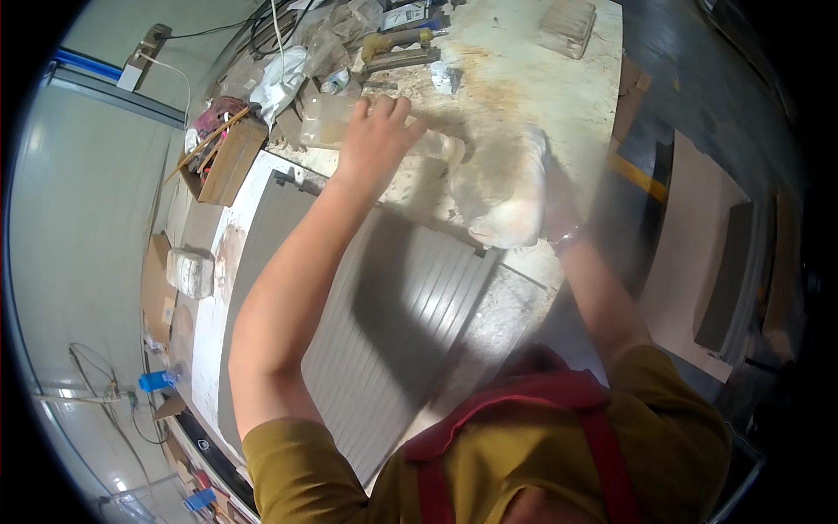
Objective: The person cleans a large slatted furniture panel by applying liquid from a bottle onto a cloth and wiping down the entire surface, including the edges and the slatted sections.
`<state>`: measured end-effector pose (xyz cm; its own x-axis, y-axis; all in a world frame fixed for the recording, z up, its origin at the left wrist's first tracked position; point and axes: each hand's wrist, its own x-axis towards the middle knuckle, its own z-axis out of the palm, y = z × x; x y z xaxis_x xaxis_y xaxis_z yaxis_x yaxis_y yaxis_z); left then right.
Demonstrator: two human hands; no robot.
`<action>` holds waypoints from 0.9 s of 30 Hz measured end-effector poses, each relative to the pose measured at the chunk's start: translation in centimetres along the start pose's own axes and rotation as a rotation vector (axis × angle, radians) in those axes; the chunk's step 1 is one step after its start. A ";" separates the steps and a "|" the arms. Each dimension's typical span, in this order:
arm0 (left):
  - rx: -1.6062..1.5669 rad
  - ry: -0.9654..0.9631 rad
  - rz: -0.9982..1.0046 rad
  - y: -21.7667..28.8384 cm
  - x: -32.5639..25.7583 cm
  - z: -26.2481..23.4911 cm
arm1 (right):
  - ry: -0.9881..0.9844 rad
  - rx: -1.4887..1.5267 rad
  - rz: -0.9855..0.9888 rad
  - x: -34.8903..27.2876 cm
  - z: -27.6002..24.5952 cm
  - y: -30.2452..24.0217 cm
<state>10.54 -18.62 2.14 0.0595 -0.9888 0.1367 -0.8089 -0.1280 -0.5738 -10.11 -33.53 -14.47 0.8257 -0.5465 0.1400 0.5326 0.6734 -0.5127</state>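
Note:
My left hand (377, 133) reaches across the workbench (515, 70), fingers curled against a clear plastic container (325, 120) at the bench's far side; whether it grips it is unclear. My right hand (552, 196) is motion-blurred and closed on a crumpled white rag (502, 205) held over the bench near its right edge. Under both forearms lies a grey ribbed panel (410, 297), flat on a white board (214, 314).
A wooden box of sticks (225, 155) stands at the far left. Plastic bags, cables and a yellow-handled tool (397, 42) crowd the back. A wood block (567, 24) sits far right. Flat boards (698, 253) lean on the floor at right.

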 end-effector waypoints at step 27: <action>-1.401 0.232 -0.845 -2.9 -11.2 10.0 | 0.339 -0.153 0.158 -2.9 8.2 -6.5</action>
<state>18.08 -7.94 -5.84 0.7501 -0.6317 0.1960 -0.4685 -0.2983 0.8316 -14.45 -32.27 -4.58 0.7735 -0.5927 -0.2245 0.3493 0.6942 -0.6294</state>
